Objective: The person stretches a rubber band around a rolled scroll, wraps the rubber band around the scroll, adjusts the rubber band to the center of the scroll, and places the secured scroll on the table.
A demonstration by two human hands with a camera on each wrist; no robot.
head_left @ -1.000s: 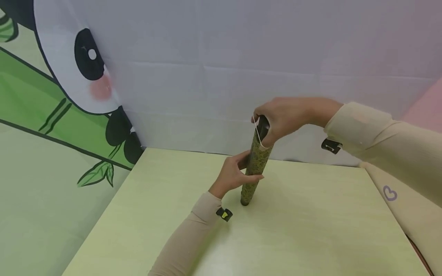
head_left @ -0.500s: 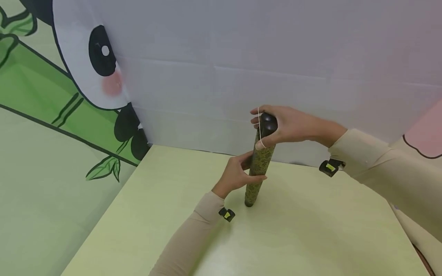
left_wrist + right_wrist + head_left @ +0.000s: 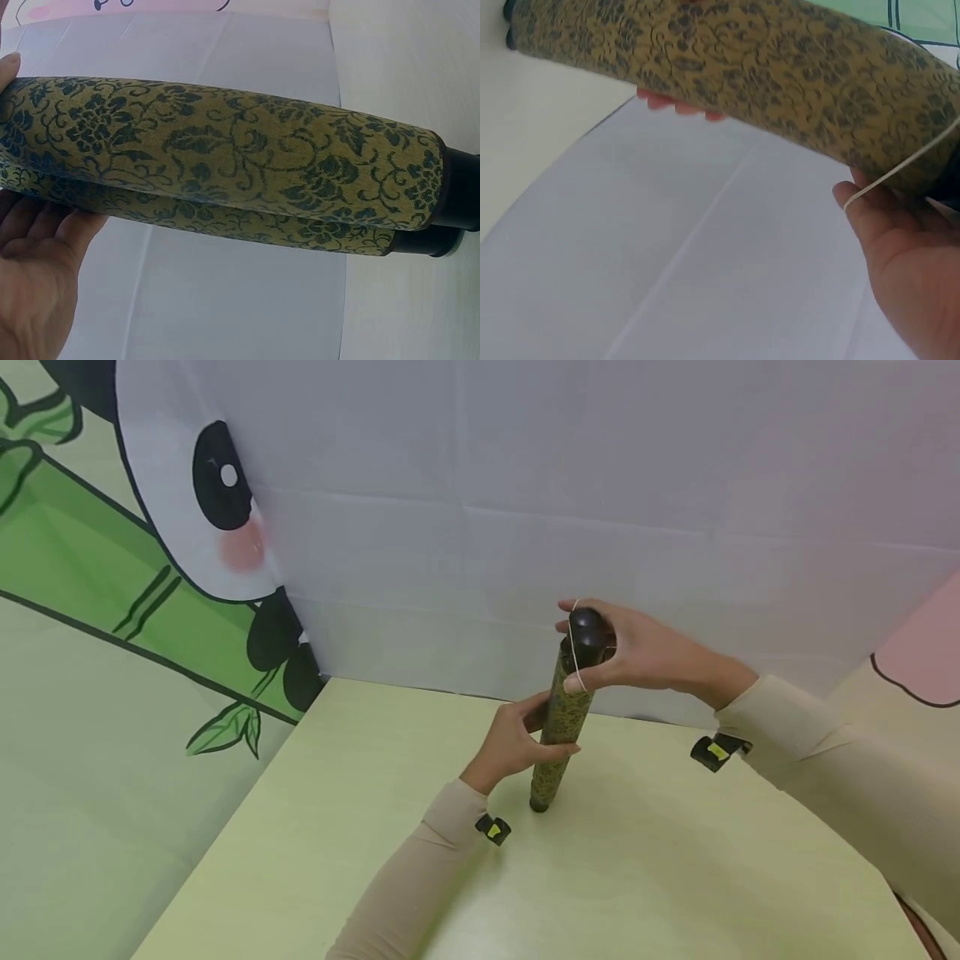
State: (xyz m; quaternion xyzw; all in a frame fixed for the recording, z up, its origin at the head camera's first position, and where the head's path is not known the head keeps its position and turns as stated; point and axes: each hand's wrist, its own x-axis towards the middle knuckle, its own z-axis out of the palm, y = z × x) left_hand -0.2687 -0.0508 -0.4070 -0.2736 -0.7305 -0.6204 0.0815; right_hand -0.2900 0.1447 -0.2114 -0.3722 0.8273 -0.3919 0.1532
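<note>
A rolled scroll, covered in olive-gold cloth with dark flowers, stands slightly tilted, its lower end on the table. The left wrist view shows two rolls side by side, with black end knobs. My left hand grips the scroll around its middle, thumb in front. At the upper end, my right hand spreads thumb and fingers around the black top knobs. A thin white elastic band is stretched between that thumb and fingers, passing across the top of the scroll.
The pale table ends at a white cloth backdrop just behind the scroll. A cartoon panda and green bamboo are printed on the left. Each wrist carries a small black strap device.
My right hand has turned and opened out around the top knobs, lowering slightly while stretching the band over them. The left hand and scroll keep nearly the same place; the head view has shifted a little.
</note>
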